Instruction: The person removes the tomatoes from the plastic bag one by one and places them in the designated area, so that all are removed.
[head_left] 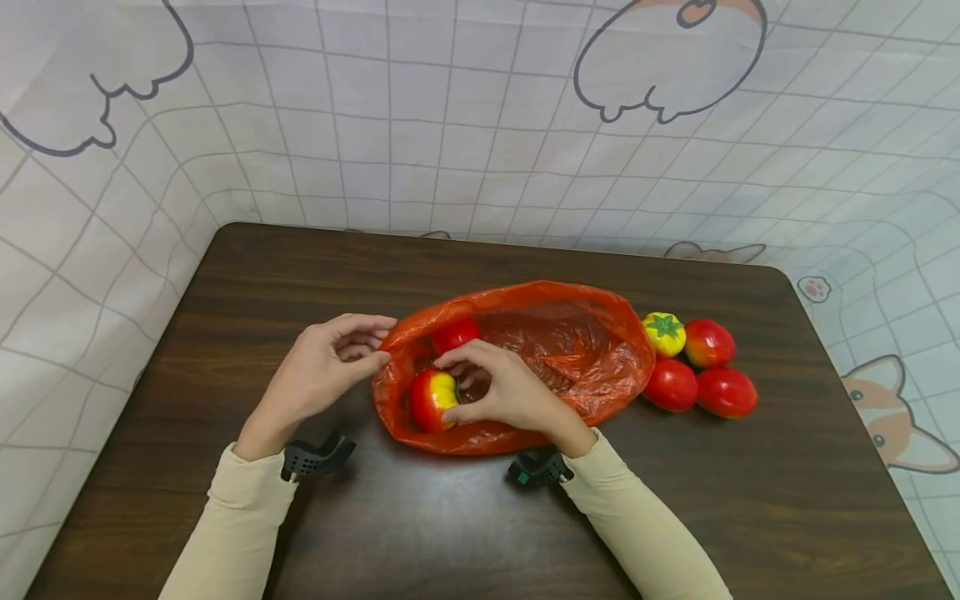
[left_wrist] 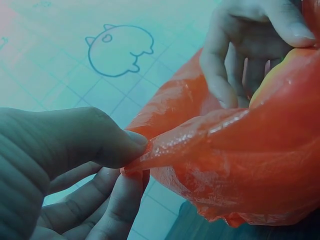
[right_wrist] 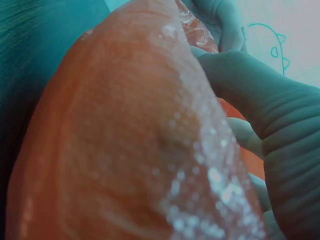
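My left hand (head_left: 330, 354) pinches the left rim of a thin red plastic bag (head_left: 562, 292) between thumb and fingers; the left wrist view shows the film (left_wrist: 185, 145) caught in the pinch. Inside the bag's wide mouth, my right hand (head_left: 502, 387) has thumb and fingertips on a rounded red-and-yellow fruit (head_left: 427, 402) at the left end. Just behind it lies a red fruit (head_left: 455, 335), partly covered by the bag and hand. In the right wrist view, the bag's side (right_wrist: 115, 125) hides the fruit and most of the right hand's fingers.
Right of the bag on the dark wooden table (head_left: 300, 267) sit a yellow fruit with a green leafy top (head_left: 664, 335), a red fruit with yellowish patches (head_left: 708, 343) and two red ones (head_left: 671, 385). A patterned white cloth (head_left: 480, 125) hangs behind the table.
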